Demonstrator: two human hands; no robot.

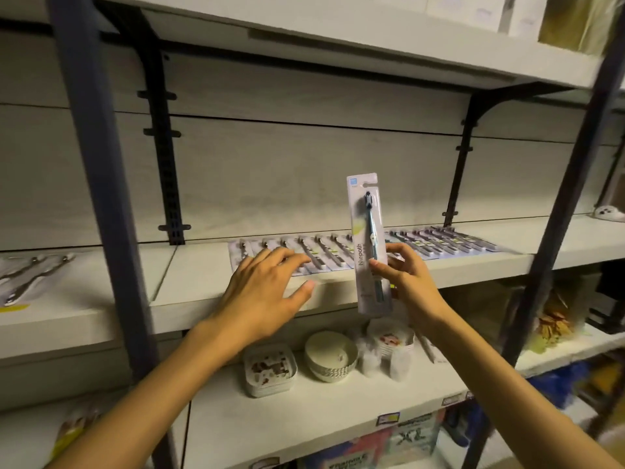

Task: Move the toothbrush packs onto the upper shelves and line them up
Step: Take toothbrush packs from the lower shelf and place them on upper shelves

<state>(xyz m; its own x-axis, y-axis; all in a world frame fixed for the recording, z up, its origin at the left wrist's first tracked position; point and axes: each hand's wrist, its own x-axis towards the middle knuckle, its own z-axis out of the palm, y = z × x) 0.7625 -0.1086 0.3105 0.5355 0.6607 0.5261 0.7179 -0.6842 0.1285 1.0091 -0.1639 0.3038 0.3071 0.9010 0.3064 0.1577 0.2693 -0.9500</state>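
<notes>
stacked bowls, contents perhaps none

You have one view only, from the head camera, so nothing is shared with a second view. It faces a shelf unit head-on from close range, tilted slightly down, and its wide lens bows the dark upright post at 9 o'clock. The middle shelf crosses the centre of the frame, an upper shelf runs along 12 o'clock and a lower shelf along 6 o'clock. Both forearms enter from the bottom corners, at 7 and 5 o'clock.
</notes>
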